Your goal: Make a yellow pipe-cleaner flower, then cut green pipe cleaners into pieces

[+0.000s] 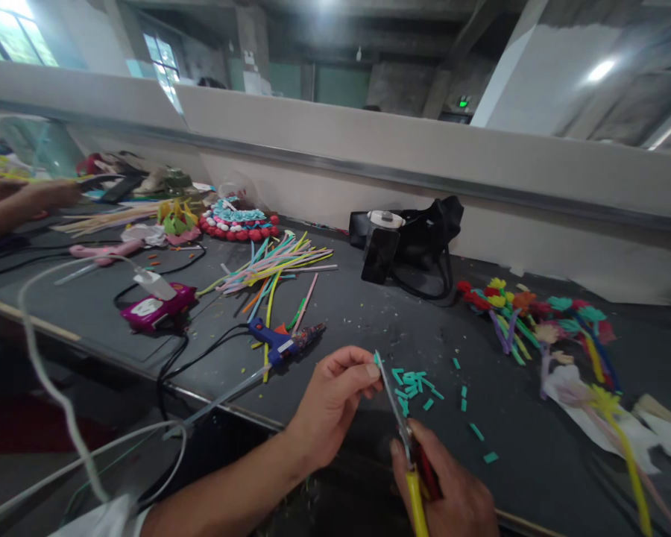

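My left hand (pixel 332 399) is pinched at the fingertips on a small teal strip (pixel 376 359) held against the scissor blades. My right hand (pixel 444 485) is closed round the yellow and red handles of a pair of scissors (pixel 398 414), whose blades point up toward the left fingertips. Just beyond the blades, several short teal cut pieces (pixel 414 384) lie scattered on the dark table (pixel 369 313). Both hands hover over the table's near edge.
A blue glue gun (pixel 282 341) lies left of my hands; coloured strips (pixel 273 265) lie beyond it. A pink glue gun (pixel 153 307), cables and a black bag (pixel 419 239) sit farther back. Paper flowers (pixel 537 317) lie at right. Another person's arm (pixel 16 201) reaches in far left.
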A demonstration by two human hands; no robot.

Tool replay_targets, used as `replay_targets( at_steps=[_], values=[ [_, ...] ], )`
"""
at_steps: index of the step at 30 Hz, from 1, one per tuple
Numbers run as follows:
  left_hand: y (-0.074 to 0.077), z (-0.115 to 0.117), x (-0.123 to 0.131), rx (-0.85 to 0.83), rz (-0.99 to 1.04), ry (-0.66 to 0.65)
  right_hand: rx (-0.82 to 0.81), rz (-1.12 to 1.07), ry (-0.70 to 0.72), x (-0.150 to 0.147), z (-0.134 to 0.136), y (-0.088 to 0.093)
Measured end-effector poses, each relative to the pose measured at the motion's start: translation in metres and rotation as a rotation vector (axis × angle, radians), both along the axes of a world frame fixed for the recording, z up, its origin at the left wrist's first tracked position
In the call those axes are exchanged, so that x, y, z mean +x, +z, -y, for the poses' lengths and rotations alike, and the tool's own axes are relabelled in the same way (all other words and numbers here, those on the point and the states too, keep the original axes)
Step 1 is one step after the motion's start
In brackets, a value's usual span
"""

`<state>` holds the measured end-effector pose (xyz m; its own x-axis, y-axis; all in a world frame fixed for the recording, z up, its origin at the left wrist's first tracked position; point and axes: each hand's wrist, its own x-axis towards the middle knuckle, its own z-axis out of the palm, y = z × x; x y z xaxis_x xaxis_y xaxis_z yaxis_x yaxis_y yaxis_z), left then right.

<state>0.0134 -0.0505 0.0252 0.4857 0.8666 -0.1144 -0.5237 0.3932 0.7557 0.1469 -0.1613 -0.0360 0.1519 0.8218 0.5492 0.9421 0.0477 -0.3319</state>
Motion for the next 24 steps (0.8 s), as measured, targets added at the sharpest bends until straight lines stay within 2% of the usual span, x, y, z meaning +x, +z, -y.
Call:
replay_targets(
  at_steps=[4, 7, 9, 13, 17, 21, 24],
  values=[
    [0.001, 0.000, -0.001, 0.027, -0.017, -0.003, 0.007, -0.045, 0.070, 0.001, -0.001, 0.001],
    [0.001, 0.002, -0.002, 0.119, -0.132, -0.008, 0.079, -0.146, 0.027, -0.002, -0.003, 0.006],
    [0.001, 0.005, -0.002, 0.285, -0.305, 0.001, 0.070, -0.271, -0.052, -0.005, -0.003, 0.012],
    [-0.004, 0.014, -0.001, 0.813, -0.657, 0.036, 0.012, -0.539, -0.170, -0.010, -0.004, 0.026],
    [-0.012, 0.020, 0.001, 1.241, -0.764, 0.071, 0.000, -0.687, -0.183, -0.010, -0.004, 0.032],
    [-0.018, 0.022, 0.002, 1.429, -0.816, 0.091, -0.015, -0.657, -0.208, -0.002, -0.005, 0.027],
    [-0.020, 0.023, 0.002, 1.435, -0.822, 0.073, -0.009, -0.559, -0.150, 0.008, -0.004, 0.019]
  ],
)
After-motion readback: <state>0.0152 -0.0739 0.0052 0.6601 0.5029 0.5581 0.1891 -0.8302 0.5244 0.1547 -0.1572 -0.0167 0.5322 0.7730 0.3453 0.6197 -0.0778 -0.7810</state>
